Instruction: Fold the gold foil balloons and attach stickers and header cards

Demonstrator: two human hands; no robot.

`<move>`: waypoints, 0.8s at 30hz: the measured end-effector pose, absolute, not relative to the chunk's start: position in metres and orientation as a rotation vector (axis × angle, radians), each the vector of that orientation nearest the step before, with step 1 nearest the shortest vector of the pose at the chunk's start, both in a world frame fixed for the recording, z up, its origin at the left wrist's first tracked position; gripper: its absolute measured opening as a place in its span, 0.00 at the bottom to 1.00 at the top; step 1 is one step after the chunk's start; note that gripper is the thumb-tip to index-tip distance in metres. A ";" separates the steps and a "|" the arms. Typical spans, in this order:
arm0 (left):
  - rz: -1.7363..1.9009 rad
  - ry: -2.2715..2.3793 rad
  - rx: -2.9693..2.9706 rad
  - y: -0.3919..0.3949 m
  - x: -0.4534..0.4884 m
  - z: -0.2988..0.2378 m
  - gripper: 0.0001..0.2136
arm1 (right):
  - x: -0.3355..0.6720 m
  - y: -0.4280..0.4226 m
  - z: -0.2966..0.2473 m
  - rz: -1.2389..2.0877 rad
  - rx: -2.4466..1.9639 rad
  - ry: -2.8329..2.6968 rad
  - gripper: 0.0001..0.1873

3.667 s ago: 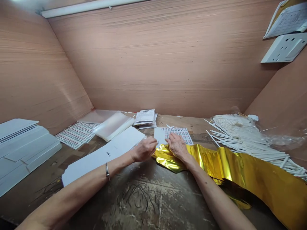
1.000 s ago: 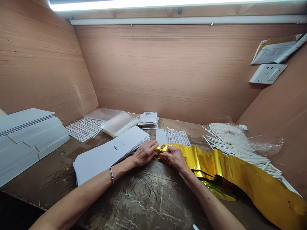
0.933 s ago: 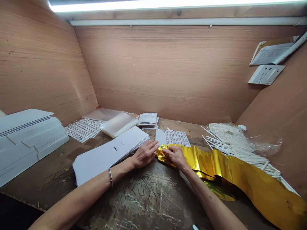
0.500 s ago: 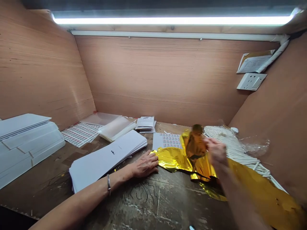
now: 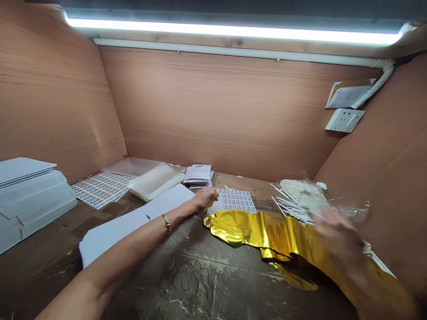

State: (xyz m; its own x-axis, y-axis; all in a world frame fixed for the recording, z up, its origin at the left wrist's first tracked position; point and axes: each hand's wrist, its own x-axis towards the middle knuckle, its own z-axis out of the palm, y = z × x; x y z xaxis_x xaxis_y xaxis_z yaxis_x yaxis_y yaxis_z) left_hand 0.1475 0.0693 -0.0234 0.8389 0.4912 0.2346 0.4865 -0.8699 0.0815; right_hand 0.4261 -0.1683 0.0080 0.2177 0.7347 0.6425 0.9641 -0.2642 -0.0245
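A long gold foil balloon [image 5: 245, 226] lies deflated across the worktop, its narrow end toward my left hand and its far end running off to the lower right. My left hand [image 5: 204, 199] is closed, fingertips pinched together at the left edge of a sticker sheet [image 5: 238, 202]. Whatever is between those fingertips is too small to make out. My right hand [image 5: 336, 229] is smeared by motion above the foil balloon, close to a bundle of white straws [image 5: 296, 206]; its fingers do not show clearly.
Under my left forearm lies a stack of white cards [image 5: 116, 231]. Clear plastic sleeves [image 5: 156, 180], small printed cards [image 5: 198, 174] and more sticker sheets [image 5: 103, 189] sit behind. Folded white boxes [image 5: 33, 209] stand at left. Wooden walls [image 5: 213, 111] enclose the worktop.
My left hand has left the balloon's narrow end and moved up to the sticker sheet. The lifted foil piece now lies down. My right hand has moved right, toward the straws.
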 end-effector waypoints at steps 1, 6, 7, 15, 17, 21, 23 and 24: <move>0.371 0.818 2.988 0.082 0.157 -0.025 0.08 | 0.400 -0.142 0.002 -0.625 -2.033 -1.694 0.19; 0.309 0.858 3.002 0.133 0.188 -0.043 0.09 | 0.304 -0.036 -0.040 -0.164 -1.949 -1.981 0.21; 0.292 0.853 3.009 0.140 0.192 -0.047 0.08 | 0.297 -0.025 -0.049 -0.120 -1.962 -1.999 0.21; 0.126 0.675 3.042 0.177 0.210 -0.066 0.07 | 0.308 -0.008 -0.099 -0.082 -1.954 -1.981 0.20; 0.089 0.624 3.047 0.182 0.213 -0.067 0.07 | 0.308 -0.008 -0.102 -0.091 -1.936 -1.962 0.21; 0.035 0.571 3.067 0.186 0.216 -0.067 0.08 | 0.307 -0.008 -0.104 -0.091 -1.925 -1.931 0.21; 0.024 0.567 3.083 0.185 0.215 -0.066 0.08 | 0.306 -0.008 -0.105 -0.101 -1.919 -1.926 0.20; 0.020 0.567 3.093 0.183 0.214 -0.066 0.08 | 0.306 -0.008 -0.106 -0.106 -1.917 -1.925 0.20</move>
